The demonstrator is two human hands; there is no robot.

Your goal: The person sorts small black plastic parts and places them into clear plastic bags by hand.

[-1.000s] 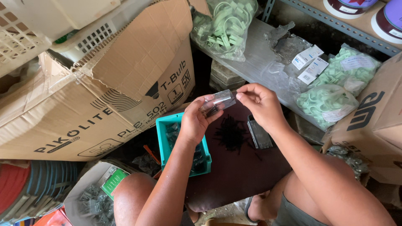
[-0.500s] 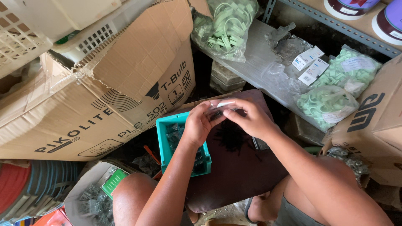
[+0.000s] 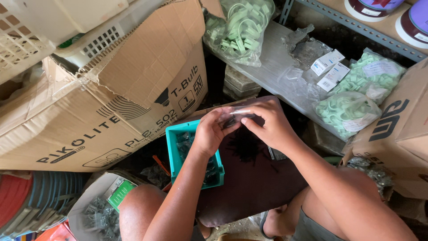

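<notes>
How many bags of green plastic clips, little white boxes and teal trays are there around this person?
Bags of green clips: 3
Small white boxes: 2
Teal tray: 1
Total: 6

Big cardboard box (image 3: 102, 111) at left, white plastic baskets (image 3: 26, 31) above it, bags of green clips (image 3: 240, 27), paint cans (image 3: 414, 22) on shelf.

Hands: lowered from mid-frame a second ago, left hand (image 3: 209, 134) and right hand (image 3: 267, 125) now close together.
Clear packet (image 3: 235, 117): formerly held up, now pinched low over the dark pile (image 3: 245, 145).
</notes>
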